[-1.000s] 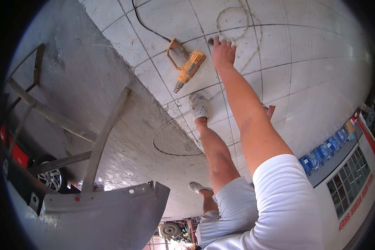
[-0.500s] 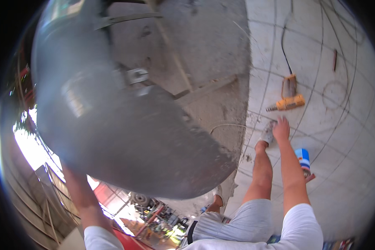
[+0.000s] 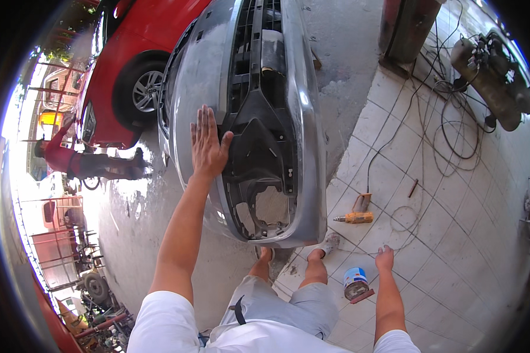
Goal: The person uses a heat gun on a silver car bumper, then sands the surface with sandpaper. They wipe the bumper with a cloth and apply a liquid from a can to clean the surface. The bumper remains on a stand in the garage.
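Note:
A grey car bumper (image 3: 215, 70) with black grille openings (image 3: 259, 141) fills the middle of the view, its near end close to my legs. My left hand (image 3: 208, 144) lies flat on the bumper's grey left side, fingers stretched out and palm down. At my right side hangs my right hand (image 3: 384, 259), apart from the bumper, with loosely bent fingers and nothing visible in it. Nearest to that hand is a blue and white tin (image 3: 355, 283), with a flat reddish-brown piece (image 3: 362, 296) against it. Beyond, an orange heat gun (image 3: 354, 217) rests on the tiles.
A red car (image 3: 115, 82) stands at the far left, and a person in red (image 3: 62, 156) is beside it. Cables (image 3: 453, 117) lie coiled near an air compressor (image 3: 489, 82) at the far right. A thin brown stick (image 3: 413, 188) lies on the tiled floor (image 3: 453, 235).
The view has swung, so the bumper now shows its grille side and the red car appears. My left hand, hidden behind the bumper before, now shows on its surface. My right hand remains off the bumper.

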